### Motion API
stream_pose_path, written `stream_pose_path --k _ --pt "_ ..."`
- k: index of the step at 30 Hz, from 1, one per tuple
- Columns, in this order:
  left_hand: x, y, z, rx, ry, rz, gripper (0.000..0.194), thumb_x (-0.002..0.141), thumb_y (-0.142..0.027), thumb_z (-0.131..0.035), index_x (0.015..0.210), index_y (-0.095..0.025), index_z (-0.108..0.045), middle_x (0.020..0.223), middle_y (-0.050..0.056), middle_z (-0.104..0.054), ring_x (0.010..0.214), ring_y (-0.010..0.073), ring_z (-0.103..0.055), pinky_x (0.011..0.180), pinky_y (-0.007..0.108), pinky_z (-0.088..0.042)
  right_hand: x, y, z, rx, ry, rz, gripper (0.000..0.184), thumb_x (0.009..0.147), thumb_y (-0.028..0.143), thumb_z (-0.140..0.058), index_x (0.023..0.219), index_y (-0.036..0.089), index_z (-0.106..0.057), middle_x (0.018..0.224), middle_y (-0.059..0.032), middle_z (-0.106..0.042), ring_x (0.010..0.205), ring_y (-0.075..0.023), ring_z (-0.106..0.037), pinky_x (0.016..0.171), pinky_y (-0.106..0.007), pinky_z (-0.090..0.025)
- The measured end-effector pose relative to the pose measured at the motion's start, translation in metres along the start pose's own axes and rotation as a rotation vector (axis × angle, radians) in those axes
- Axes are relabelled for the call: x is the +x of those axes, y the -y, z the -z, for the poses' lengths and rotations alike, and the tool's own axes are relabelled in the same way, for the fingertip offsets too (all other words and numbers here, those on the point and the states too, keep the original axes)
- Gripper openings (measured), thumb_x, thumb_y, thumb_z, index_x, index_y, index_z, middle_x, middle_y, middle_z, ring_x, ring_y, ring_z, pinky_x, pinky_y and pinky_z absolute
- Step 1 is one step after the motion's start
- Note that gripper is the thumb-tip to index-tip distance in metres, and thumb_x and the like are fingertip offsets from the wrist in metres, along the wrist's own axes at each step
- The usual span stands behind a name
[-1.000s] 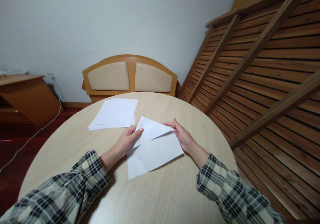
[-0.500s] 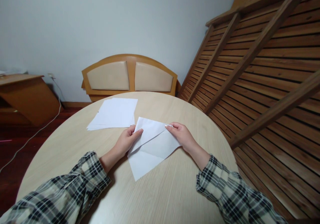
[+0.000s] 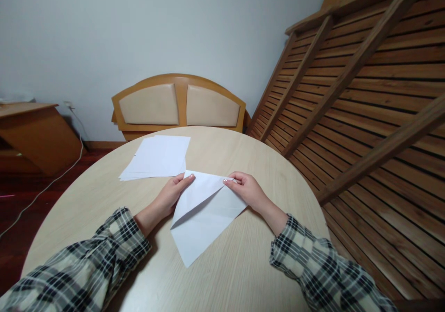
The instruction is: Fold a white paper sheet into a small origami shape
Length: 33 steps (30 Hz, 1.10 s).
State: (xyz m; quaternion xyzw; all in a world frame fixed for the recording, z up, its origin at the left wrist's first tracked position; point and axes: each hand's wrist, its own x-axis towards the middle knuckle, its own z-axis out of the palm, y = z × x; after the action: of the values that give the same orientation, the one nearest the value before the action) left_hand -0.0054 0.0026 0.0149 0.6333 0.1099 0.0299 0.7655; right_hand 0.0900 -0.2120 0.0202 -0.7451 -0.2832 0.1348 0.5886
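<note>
Folded white sheet of paper (image 3: 205, 231) over the table (image 3: 243, 270)

Thumbs on top, the left hand (image 3: 169, 195) pinches its left edge, the right hand (image 3: 251, 191) the right end of its flap (image 3: 201, 191). It should handle light, flexible and easily creased, best held by its edges.

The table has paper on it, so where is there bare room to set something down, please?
The table is bare between the sleeves, nearer than the sheet; right of the right hand, out to the edge; and between the pile, left sleeve and edge. It is crowded where the left hand, sheet and pile lie close.
</note>
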Motion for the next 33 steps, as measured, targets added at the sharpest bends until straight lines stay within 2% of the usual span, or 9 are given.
stream_pose_path --k 3,12,19,33 --pt "0.0001 0.002 0.0008 -0.013 -0.016 0.017 0.032 0.071 -0.042 -0.072 0.085 -0.014 -0.064 0.076 0.006 -0.071 0.06 0.0172 -0.062 0.056 0.026 -0.048 -0.0002 -0.0003 -0.0037 -0.043 -0.018 0.022 0.031 0.073 0.047 -0.066 0.075 0.016 -0.062 0.067 0.0004 -0.054 0.06 -0.0122 -0.047 0.051 -0.023 -0.033" --pt "0.0012 0.0032 0.0006 0.009 -0.061 -0.004 0.035 0.071 -0.042 -0.071 0.091 -0.013 -0.067 0.082 0.009 -0.074 0.068 0.0217 -0.067 0.062 0.03 -0.052 -0.0002 -0.0013 -0.0067 -0.053 -0.086 0.025 0.029 0.073 0.046 -0.066 0.076 0.018 -0.063 0.069 -0.0013 -0.058 0.062 -0.0144 -0.05 0.05 -0.023 -0.034" --pt "0.0004 0.0029 -0.0001 0.005 -0.057 0.0 0.033 0.072 -0.041 -0.071 0.089 -0.013 -0.068 0.08 0.008 -0.073 0.063 0.0189 -0.065 0.06 0.029 -0.05 0.0008 -0.0037 -0.0073 -0.053 -0.105 0.036 0.028 0.073 0.045 -0.067 0.075 0.018 -0.063 0.07 -0.0014 -0.059 0.064 -0.015 -0.052 0.052 -0.024 -0.036" --pt "-0.0011 0.0003 -0.0022 -0.003 -0.058 0.021 0.032 0.072 -0.04 -0.071 0.091 -0.013 -0.068 0.079 0.009 -0.073 0.062 0.0189 -0.064 0.059 0.028 -0.05 -0.0007 -0.0008 -0.0079 -0.032 -0.104 0.023 0.027 0.074 0.044 -0.066 0.075 0.018 -0.064 0.07 -0.0016 -0.06 0.064 -0.015 -0.053 0.053 -0.024 -0.037"
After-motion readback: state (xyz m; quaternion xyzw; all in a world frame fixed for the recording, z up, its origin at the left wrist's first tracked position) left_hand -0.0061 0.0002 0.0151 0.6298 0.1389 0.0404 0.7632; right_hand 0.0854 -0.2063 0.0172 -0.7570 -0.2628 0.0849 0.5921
